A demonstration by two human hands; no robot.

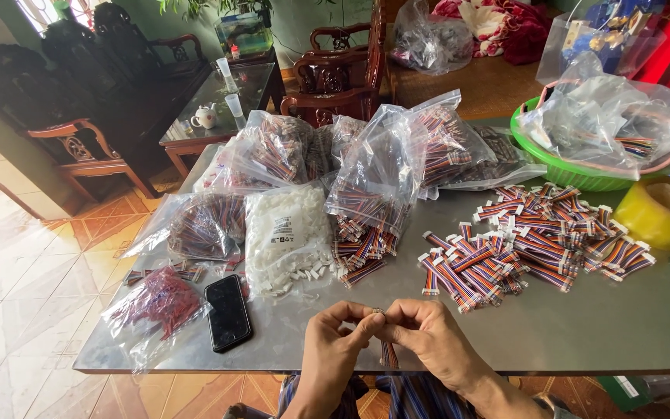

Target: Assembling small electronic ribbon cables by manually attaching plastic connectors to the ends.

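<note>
We see both hands meeting just over the near edge of the grey table (583, 326), fingertips pressed together around one small piece. The left hand (333, 341) and the right hand (428, 335) each pinch the top end of a short ribbon cable (388, 353), whose striped wires hang down between the wrists, past the table edge; the connector at its top is mostly hidden by the fingers. Near the left corner on our side lies a black phone (228, 312), face up, with a clear bag of red wires (157, 306) just beside it toward the left edge. Behind the phone sits a bag of white connector housings (284, 237), a few of them spilled out in front of it. More clear bags of striped cables (374, 194) crowd the middle and far side of the table. To the right of the middle, a loose heap of finished cables (533, 240) with white ends spreads out. At the right edge stands a yellow tape roll (664, 211), and behind it a green basket (560, 171) holds further plastic bags.
</note>
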